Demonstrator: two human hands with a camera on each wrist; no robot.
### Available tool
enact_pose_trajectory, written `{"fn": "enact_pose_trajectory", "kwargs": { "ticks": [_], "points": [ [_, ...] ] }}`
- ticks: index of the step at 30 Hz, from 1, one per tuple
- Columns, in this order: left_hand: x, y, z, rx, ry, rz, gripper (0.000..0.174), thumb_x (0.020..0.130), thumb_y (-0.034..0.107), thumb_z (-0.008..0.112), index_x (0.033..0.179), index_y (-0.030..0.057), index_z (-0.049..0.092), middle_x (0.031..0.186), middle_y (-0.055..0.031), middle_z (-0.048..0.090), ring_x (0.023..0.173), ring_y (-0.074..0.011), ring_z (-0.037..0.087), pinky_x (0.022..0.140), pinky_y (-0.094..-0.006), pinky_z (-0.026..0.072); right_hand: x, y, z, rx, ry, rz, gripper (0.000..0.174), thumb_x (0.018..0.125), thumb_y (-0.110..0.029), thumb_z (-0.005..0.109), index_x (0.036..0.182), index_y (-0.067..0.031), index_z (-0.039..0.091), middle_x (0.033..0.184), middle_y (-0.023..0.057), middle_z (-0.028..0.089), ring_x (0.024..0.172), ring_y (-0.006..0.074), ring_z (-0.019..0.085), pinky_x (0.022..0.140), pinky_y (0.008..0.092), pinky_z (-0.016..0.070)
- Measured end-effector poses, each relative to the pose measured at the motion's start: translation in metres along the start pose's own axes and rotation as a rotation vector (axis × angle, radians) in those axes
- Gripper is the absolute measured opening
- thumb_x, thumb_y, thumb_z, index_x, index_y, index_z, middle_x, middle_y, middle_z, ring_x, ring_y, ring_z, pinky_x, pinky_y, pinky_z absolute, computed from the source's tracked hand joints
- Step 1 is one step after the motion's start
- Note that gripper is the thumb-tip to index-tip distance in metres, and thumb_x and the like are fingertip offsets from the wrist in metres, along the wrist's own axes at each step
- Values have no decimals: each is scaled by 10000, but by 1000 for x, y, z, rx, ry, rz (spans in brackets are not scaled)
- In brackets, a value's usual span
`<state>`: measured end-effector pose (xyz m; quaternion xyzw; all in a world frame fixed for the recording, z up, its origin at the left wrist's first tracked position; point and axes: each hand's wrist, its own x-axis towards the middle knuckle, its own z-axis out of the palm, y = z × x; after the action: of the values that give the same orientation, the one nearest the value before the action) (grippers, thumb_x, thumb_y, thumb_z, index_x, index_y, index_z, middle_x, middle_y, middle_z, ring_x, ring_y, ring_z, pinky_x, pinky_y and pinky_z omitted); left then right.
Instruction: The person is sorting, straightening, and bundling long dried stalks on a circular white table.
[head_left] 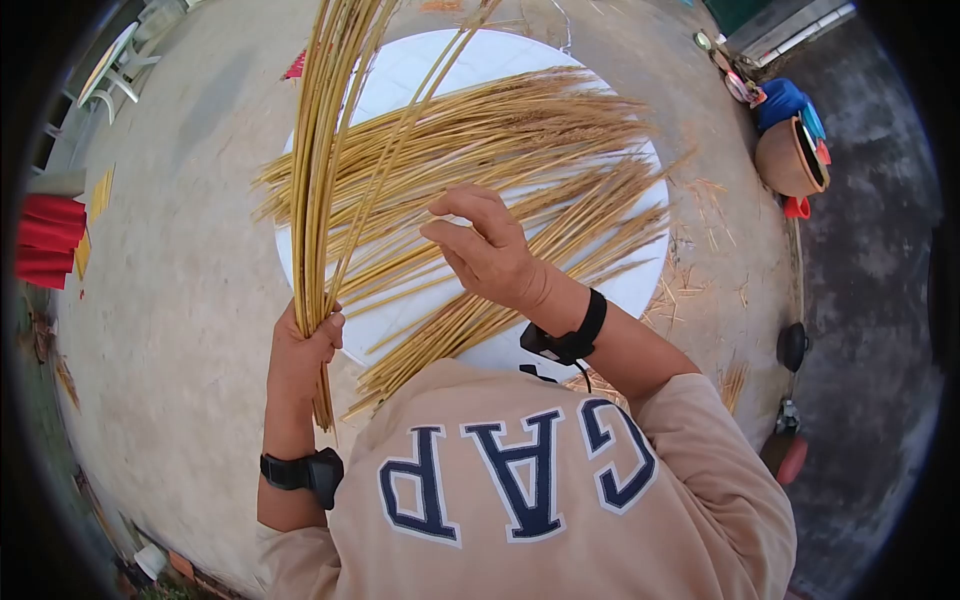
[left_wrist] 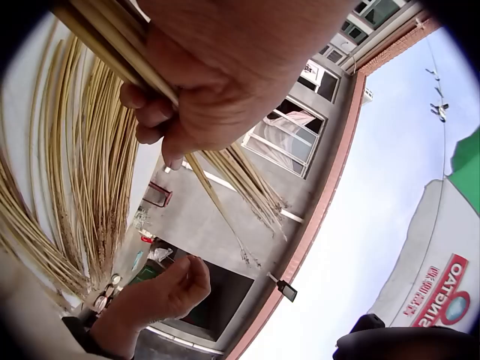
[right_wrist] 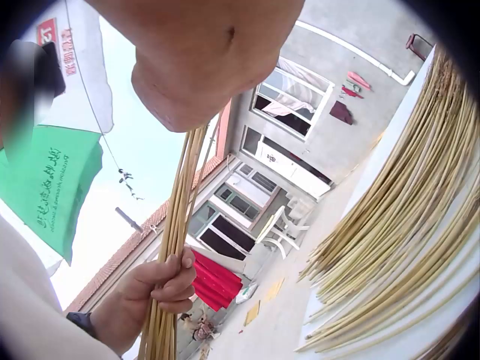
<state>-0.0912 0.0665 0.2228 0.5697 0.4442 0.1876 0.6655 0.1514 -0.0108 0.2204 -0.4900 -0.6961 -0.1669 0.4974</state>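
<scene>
My left hand (head_left: 303,350) grips a bundle of long dry straw stalks (head_left: 315,200) near its lower end, and the bundle stands up past the top of the head view. One or two stalks lean out from it to the right. My right hand (head_left: 487,248) is raised over the table with bent, parted fingers and thumb, nothing between them. Beneath it, more stalks with feathery seed heads (head_left: 540,110) lie across the round white table (head_left: 400,65). In the right wrist view the left fingers (right_wrist: 176,289) wrap around the bundle.
A white plastic chair (head_left: 115,75) stands at the far left, with red cloth (head_left: 48,238) nearer. A large clay pot (head_left: 785,160) and blue containers (head_left: 783,103) line the right side. Loose straw bits (head_left: 712,205) litter the ground beside the table.
</scene>
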Motion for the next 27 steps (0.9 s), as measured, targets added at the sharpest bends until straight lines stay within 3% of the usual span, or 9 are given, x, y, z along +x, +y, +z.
{"fn": "enact_pose_trajectory", "kwargs": {
  "ticks": [2, 3, 5, 7, 10, 14, 17, 22, 27],
  "points": [
    [-4, -10, -27, -24, 90, 28, 134, 809, 112, 616, 887, 52, 525, 578, -21, 490, 428, -58, 382, 389, -182, 304, -28, 23, 0, -32, -173, 305, 181, 702, -11, 572, 882, -21, 571, 896, 112, 544, 809, 270, 547, 689, 376, 488],
    [-8, -14, -37, -26, 93, 23, 134, 809, 112, 616, 887, 52, 525, 578, -21, 490, 428, -58, 382, 389, -182, 304, -52, 36, 3, -27, -177, 306, 181, 702, -11, 572, 882, -21, 571, 896, 112, 544, 809, 270, 547, 689, 376, 488],
    [-18, -20, -52, -117, 208, 68, 124, 821, 121, 608, 884, 58, 521, 573, -22, 487, 423, -59, 379, 387, -184, 306, -113, 62, 13, -107, -718, 525, 177, 732, -6, 542, 906, -25, 573, 870, 114, 550, 795, 287, 552, 670, 380, 476],
    [-27, -28, -58, -120, 237, 104, 115, 837, 133, 590, 883, 62, 511, 567, -22, 482, 422, -61, 377, 389, -187, 312, -171, 76, 13, -142, -785, 429, 151, 720, -2, 534, 864, -31, 570, 842, 118, 545, 792, 290, 560, 688, 399, 472],
    [-40, -37, -64, -184, 320, 97, 113, 825, 113, 599, 854, 51, 508, 572, -24, 486, 438, -76, 381, 400, -194, 294, -193, 76, -4, -298, -939, 401, 104, 719, -6, 528, 817, -32, 552, 834, 127, 538, 777, 296, 563, 716, 419, 467],
    [-42, -45, -65, -190, 346, 53, 109, 846, 141, 576, 868, 62, 503, 563, -28, 484, 423, -76, 380, 401, -198, 314, -191, 81, -2, -382, -1026, 555, 77, 716, -13, 530, 789, -33, 541, 828, 127, 528, 775, 296, 566, 704, 416, 470],
    [-37, -41, -61, -222, 321, 57, 110, 832, 129, 593, 850, 55, 514, 561, -31, 489, 428, -79, 387, 401, -197, 305, -186, 90, 14, -313, -865, 605, 121, 719, -20, 528, 834, -39, 559, 826, 126, 526, 761, 281, 576, 687, 403, 472],
    [-31, -27, -52, -194, 258, 38, 126, 818, 136, 616, 826, 44, 530, 582, -61, 536, 422, -71, 400, 404, -189, 320, -189, 92, 36, -384, -859, 508, 221, 714, -11, 542, 926, -67, 575, 853, 118, 526, 857, 273, 534, 706, 390, 454],
    [-20, -32, -48, -106, 200, 6, 134, 815, 145, 622, 812, 40, 538, 597, -55, 556, 433, -74, 436, 401, -186, 333, -189, 93, 27, -366, -825, 363, 213, 732, -28, 533, 933, -96, 552, 835, 89, 518, 874, 264, 512, 729, 373, 420]
  ]
}}
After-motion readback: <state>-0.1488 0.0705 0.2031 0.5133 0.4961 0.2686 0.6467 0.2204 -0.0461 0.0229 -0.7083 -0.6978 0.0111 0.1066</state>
